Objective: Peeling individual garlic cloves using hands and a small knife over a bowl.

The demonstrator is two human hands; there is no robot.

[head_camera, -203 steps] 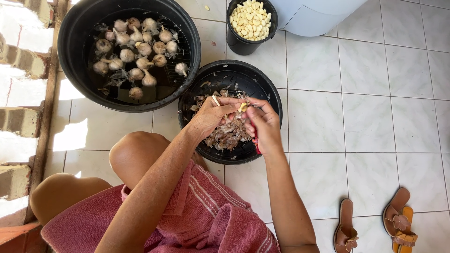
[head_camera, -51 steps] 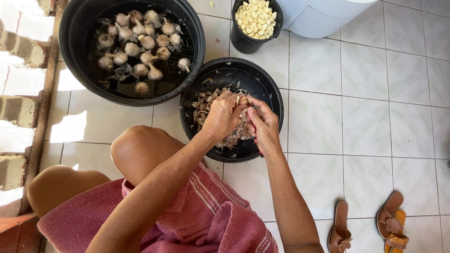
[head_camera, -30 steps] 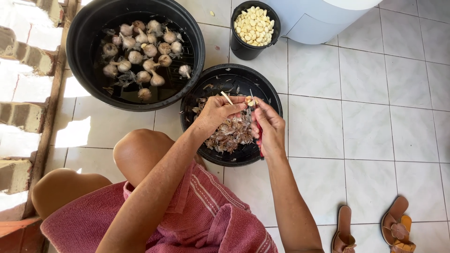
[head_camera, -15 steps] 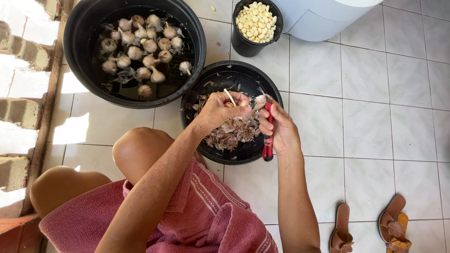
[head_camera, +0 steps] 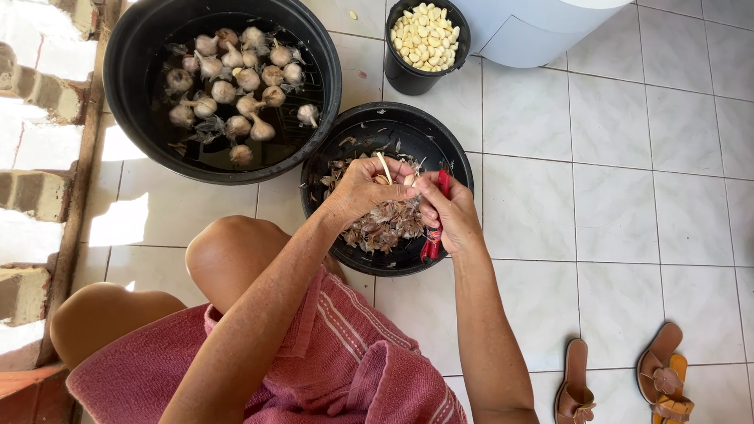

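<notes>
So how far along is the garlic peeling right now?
Done: a small bucket is heaped with peeled cloves, and skins fill the middle tub. In hand: the left hand holds garlic while the right hand grips a red-handled knife. Left: over a dozen whole bulbs in the big tub.

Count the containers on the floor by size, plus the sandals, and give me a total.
Large black tub of whole garlic bulbs: 1
Medium black basin of garlic skins: 1
Small black bucket of peeled cloves: 1
White container: 1
Brown sandals: 2
Total: 6
</notes>
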